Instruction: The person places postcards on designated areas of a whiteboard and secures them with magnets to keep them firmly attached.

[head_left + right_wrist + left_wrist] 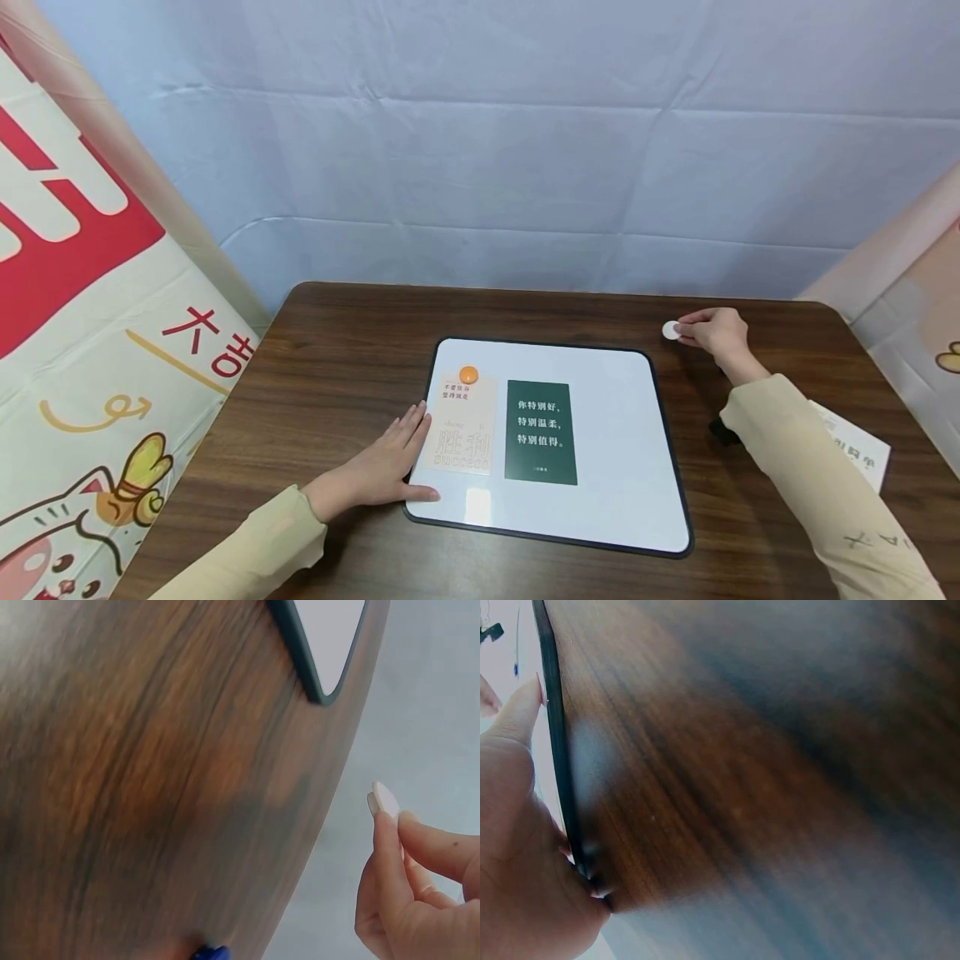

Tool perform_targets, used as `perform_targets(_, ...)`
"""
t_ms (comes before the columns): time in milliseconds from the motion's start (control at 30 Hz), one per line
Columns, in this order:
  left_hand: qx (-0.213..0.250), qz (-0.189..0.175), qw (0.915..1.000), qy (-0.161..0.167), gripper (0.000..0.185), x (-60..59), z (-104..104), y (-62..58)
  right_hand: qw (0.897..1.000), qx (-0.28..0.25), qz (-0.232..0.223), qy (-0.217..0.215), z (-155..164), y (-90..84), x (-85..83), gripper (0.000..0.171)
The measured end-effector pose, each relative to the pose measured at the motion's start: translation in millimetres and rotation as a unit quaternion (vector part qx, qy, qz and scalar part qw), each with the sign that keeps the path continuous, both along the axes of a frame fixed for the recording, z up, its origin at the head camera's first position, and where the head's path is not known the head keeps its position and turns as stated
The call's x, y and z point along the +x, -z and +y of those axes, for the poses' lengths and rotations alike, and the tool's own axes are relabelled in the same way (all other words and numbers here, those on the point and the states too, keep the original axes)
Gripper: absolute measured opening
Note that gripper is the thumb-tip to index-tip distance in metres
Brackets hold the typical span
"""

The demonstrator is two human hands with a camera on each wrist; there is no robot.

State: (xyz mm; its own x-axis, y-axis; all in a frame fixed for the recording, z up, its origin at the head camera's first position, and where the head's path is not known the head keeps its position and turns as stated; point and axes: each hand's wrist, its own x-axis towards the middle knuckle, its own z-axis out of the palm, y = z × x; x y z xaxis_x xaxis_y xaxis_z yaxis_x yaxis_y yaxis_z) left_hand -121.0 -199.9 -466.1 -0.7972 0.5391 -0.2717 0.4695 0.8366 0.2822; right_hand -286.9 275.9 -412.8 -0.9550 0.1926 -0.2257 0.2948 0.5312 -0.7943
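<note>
A whiteboard [615,433] with a dark rim lies flat on the table. My left hand [384,467] rests on its left edge, fingers straight and thumb spread over the lower left corner. On the board are a pale card [459,425] with an orange round magnet [468,375] at its top, and a green card [540,433] with white writing. Off the board's upper right corner, my right hand [716,337] pinches a white round magnet [670,331] between thumb and fingers. The right wrist view shows that white disc [384,799] edge-on at the fingertips, raised above the table.
A white printed card [855,442] lies on the right of the table, partly under the right forearm. Beside that sleeve sits a small black object [723,432], mostly hidden. A blue object [211,952] shows at the bottom of the right wrist view. Pale cloth [480,150] hangs behind the table.
</note>
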Motion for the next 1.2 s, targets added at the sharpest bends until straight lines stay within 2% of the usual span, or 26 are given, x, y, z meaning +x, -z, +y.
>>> perform_targets(300, 0.002, 0.000, 1.0000, 0.000, 0.110, -0.1, -0.2, -0.2, 0.999, 0.001, 0.029, -0.032, -13.5, -3.9, 3.1, 0.030)
perform_targets(700, 0.003, 0.000, 1.0000, -0.001, 0.110, -1.7, 0.4, 0.8, 0.998, 0.017, 0.034, -0.046, -35.4, -12.7, 8.8, 0.029)
perform_targets(1200, 0.006, 0.000, 1.0000, -0.003, 0.110, -0.9, 1.2, -0.1, 0.995, 0.012, 0.043, -0.089, -61.5, -20.9, 15.2, 0.028)
